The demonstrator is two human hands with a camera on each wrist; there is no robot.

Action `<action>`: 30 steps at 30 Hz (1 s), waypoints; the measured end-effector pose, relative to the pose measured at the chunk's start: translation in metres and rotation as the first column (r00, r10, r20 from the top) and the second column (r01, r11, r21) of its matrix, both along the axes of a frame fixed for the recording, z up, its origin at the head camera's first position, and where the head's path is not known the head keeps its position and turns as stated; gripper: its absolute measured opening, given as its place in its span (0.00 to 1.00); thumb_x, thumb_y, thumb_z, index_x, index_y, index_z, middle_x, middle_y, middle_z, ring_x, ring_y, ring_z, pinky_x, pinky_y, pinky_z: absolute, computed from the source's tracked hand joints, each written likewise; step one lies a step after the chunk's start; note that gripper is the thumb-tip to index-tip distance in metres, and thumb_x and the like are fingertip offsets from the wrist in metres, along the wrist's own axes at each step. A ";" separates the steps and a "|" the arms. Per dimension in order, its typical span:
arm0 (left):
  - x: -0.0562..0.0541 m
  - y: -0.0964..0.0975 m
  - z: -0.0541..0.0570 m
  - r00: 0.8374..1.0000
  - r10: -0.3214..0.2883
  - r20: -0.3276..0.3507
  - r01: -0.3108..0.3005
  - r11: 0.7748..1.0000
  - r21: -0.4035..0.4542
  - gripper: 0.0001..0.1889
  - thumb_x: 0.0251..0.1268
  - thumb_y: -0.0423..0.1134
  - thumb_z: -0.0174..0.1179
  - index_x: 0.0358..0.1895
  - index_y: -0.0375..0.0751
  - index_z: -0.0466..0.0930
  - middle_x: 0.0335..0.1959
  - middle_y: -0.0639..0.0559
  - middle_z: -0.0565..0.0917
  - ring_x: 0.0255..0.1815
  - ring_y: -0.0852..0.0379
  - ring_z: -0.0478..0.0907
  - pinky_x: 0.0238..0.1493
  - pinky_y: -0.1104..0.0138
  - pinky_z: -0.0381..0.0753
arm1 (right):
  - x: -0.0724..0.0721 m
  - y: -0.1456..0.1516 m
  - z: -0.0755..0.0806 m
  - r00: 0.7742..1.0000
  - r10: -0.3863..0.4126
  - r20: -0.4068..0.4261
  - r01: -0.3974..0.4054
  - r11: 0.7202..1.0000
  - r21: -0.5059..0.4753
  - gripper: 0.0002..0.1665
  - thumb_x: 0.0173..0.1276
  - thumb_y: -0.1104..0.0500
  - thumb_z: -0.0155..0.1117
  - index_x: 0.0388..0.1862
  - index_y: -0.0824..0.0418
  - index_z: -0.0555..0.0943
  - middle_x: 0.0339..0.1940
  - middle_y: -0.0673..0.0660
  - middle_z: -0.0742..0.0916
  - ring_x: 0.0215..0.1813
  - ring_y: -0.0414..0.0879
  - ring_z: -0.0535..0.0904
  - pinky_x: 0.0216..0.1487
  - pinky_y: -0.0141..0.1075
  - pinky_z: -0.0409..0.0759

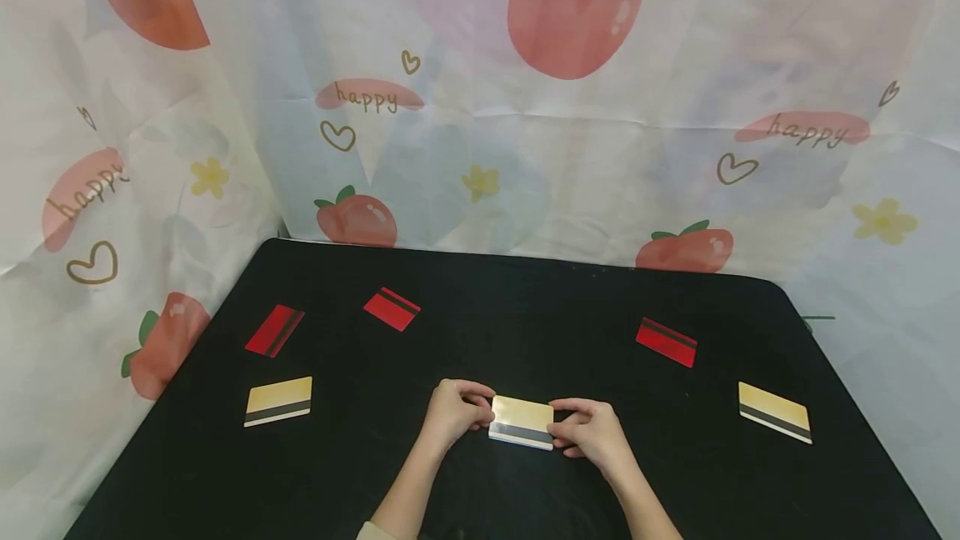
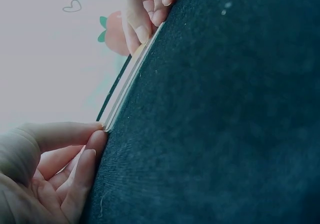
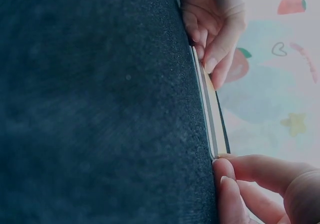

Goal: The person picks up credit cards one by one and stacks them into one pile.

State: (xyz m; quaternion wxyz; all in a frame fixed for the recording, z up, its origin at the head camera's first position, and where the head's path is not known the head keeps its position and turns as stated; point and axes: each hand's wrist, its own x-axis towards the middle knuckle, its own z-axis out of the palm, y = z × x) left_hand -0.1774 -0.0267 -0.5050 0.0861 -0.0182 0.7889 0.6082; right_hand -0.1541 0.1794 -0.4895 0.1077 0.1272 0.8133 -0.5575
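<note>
A small stack of cards (image 1: 522, 417), with a gold card bearing a dark stripe on top, lies at the front middle of the black table (image 1: 480, 340). My left hand (image 1: 452, 413) pinches its left short end between thumb and fingers, while my right hand (image 1: 594, 432) does the same at the right short end. Seen edge-on in the left wrist view, the stack (image 2: 120, 94) shows several thin layers low against the tabletop. From the right wrist, the stack (image 3: 210, 114) runs between both hands, thumbs on the near corners.
Two red striped cards (image 1: 275, 331) (image 1: 392, 309) lie at the back left, above a gold card (image 1: 278, 402). On the right are one red card (image 1: 667, 342) and a gold card (image 1: 776, 412). A fruit-printed cloth (image 1: 525, 157) hangs behind the table.
</note>
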 end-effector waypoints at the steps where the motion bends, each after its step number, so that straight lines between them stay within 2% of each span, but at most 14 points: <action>1: 0.000 0.000 0.000 1.000 -0.001 -0.004 0.001 1.000 -0.005 0.11 0.40 0.20 0.65 0.32 0.33 0.84 0.17 0.50 0.81 0.16 0.59 0.77 0.19 0.70 0.79 | 0.000 0.000 0.000 1.000 0.002 -0.002 -0.002 1.000 0.002 0.21 0.47 0.70 0.70 0.44 0.68 0.81 0.17 0.56 0.82 0.19 0.46 0.80 0.20 0.34 0.80; 7: -0.001 0.000 0.001 1.000 -0.019 -0.017 0.019 0.999 -0.035 0.14 0.39 0.20 0.64 0.35 0.33 0.84 0.16 0.52 0.80 0.15 0.61 0.75 0.18 0.71 0.78 | 0.000 0.000 0.000 1.000 0.016 -0.013 -0.016 1.000 0.019 0.22 0.47 0.71 0.70 0.44 0.69 0.80 0.17 0.55 0.82 0.19 0.46 0.80 0.20 0.34 0.80; 16: -0.002 0.001 0.000 0.999 -0.023 -0.025 0.020 0.996 -0.088 0.13 0.37 0.22 0.65 0.32 0.34 0.84 0.14 0.54 0.77 0.12 0.63 0.72 0.16 0.72 0.75 | 0.000 0.000 0.000 1.000 0.020 -0.023 -0.019 1.000 0.016 0.21 0.46 0.72 0.70 0.44 0.69 0.80 0.17 0.56 0.82 0.19 0.46 0.80 0.20 0.34 0.80; 30: 0.001 0.003 0.004 1.000 -0.018 -0.020 0.016 0.991 -0.131 0.11 0.40 0.23 0.66 0.32 0.35 0.84 0.13 0.54 0.76 0.12 0.62 0.72 0.15 0.72 0.74 | 0.000 0.002 -0.001 0.999 0.037 -0.020 -0.037 0.999 0.002 0.22 0.47 0.71 0.70 0.45 0.69 0.80 0.17 0.56 0.83 0.20 0.46 0.80 0.20 0.34 0.81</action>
